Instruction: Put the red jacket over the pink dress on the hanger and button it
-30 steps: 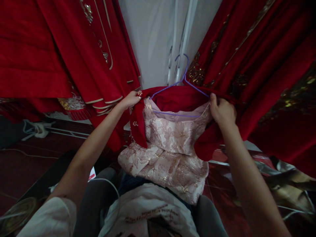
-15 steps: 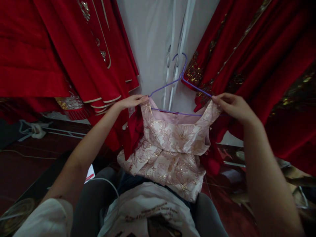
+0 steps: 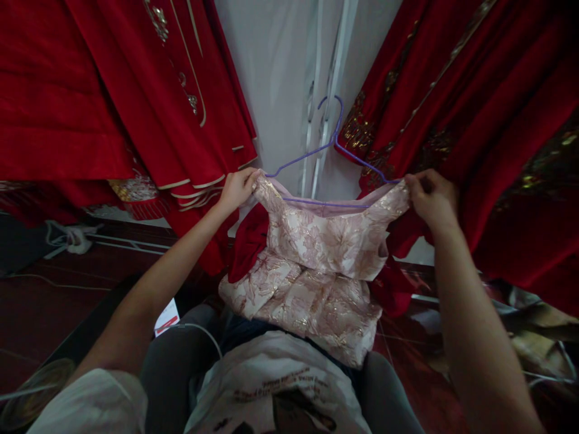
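A pale pink and gold floral brocade dress [image 3: 325, 241] lies over my lap, its front facing up and its waist folded. Inside its neckline sits a purple hanger [image 3: 304, 155], the hook pointing away from me. My left hand [image 3: 239, 188] is closed on the dress's left shoulder strap at the hanger's end. At the opposite end, my right hand [image 3: 430, 194] pinches the right strap. The straps are stretched outward between both hands. Dark red cloth [image 3: 248, 241] shows beside and behind the bodice.
Red garments with beads and gold sequins hang at the left [image 3: 172, 90] and right [image 3: 452, 120]. Between them stand pale cabinet doors [image 3: 271, 72]. A white and red tag [image 3: 167, 318] lies by my left thigh. Dark red floor tiles [image 3: 58, 307] show below.
Both hands have moved outward, drawing the dress straps wider apart over the hanger's ends. The bodice neckline is now stretched broader and flatter. The hanger has barely shifted.
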`<state>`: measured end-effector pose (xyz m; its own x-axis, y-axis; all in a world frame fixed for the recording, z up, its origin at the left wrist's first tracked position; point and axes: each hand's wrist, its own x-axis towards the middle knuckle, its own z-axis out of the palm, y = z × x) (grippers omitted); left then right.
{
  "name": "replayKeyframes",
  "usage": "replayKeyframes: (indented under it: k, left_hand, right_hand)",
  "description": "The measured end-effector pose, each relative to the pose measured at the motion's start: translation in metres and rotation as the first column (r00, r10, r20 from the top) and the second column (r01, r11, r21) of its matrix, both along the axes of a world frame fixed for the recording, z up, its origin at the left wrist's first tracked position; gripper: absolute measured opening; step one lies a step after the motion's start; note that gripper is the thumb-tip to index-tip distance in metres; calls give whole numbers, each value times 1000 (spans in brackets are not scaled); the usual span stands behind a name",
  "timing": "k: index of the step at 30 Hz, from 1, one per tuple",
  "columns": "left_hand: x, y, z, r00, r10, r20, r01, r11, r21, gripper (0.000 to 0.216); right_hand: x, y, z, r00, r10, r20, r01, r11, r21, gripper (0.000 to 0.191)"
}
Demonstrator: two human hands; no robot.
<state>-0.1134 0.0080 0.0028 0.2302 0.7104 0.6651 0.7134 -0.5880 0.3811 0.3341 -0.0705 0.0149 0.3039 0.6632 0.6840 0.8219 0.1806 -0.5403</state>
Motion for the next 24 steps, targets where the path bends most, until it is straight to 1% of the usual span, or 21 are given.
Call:
replayKeyframes:
  k: [2,3,5,6,8,9,10,11,13,14,15,17,19,20,22,24]
  left_hand:
    - [-2,-4,-8,994,107,-39,-108,994,-32,48]
    - [-3,-7,-11,985,157,-76,-161,986,-48,47]
    - [-4,-14,-16,957,229,-179,-246,966,-77,45]
    - [-5,-20,-17,940,236,-247,-267,958,-102,43]
    - [-5,-33,-18,905,174,-389,-259,950,-177,36]
    - [-4,-41,-18,887,113,-447,-233,947,-221,34]
    - [-2,-48,-18,871,36,-489,-186,947,-261,31]
    - [1,-56,-17,856,-53,-514,-116,949,-292,30]
    - [12,-70,-15,819,-240,-520,70,943,-325,30]
    - [20,-76,-13,801,-320,-506,170,932,-321,31]
    - [29,-81,-11,790,-379,-482,262,919,-293,33]
    - [50,-86,-6,795,-426,-432,390,904,-174,34]
    - [69,-86,-3,806,-420,-417,441,896,-51,33]
    - [77,-83,-3,811,-405,-422,442,897,-11,31]
    - [90,-74,-8,829,-354,-433,405,914,28,28]
    - [96,-62,-17,847,-305,-436,351,936,28,27]
  right_hand:
    - [9,-4,-10,981,-193,-14,193,981,-24,13]
    - [14,-6,-16,969,-246,-23,245,968,-59,13]
    - [20,-13,-28,961,-276,-24,267,947,-179,14]
    - [22,-18,-33,964,-264,-31,247,934,-260,15]
    - [22,-30,-41,972,-215,-91,158,891,-425,17]
    - [19,-36,-44,976,-163,-143,75,873,-481,19]
    - [16,-43,-45,974,-84,-211,-35,861,-507,21]
    - [11,-50,-46,957,15,-290,-166,847,-505,24]
    - [-2,-63,-46,874,220,-434,-420,790,-446,32]
    - [-9,-68,-46,824,292,-485,-508,761,-404,36]
    - [-18,-73,-45,788,330,-519,-555,747,-366,38]
    - [-34,-79,-46,757,358,-546,-577,757,-305,38]
    - [-48,-81,-48,745,379,-549,-585,766,-266,36]
    - [-52,-81,-50,739,385,-554,-590,766,-255,36]
    - [-56,-79,-56,732,380,-566,-589,770,-245,35]
    - [-51,-75,-63,746,331,-578,-541,807,-237,35]
